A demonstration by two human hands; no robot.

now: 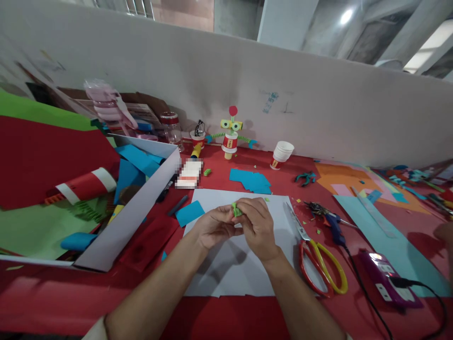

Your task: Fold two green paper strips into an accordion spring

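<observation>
Between the fingertips of both hands is a small folded green paper strip (236, 210), bunched like an accordion. My left hand (217, 226) pinches it from the left, and my right hand (257, 225) grips it from the right with bent fingers. Both hands hover above a white sheet (233, 276) on the red table. A blue paper piece (190, 213) lies left of my left hand, and another blue paper (250, 181) lies beyond the hands. Scissors (316, 264) with red and yellow handles rest right of my right arm.
A paper-cup figure (230, 141) with green folded arms stands by the wall, near stacked paper cups (282, 153). Left is a white box (141, 208) of coloured paper. On the right are a glue gun (333, 226), pliers (305, 178), and a purple power strip (389, 281) with cords.
</observation>
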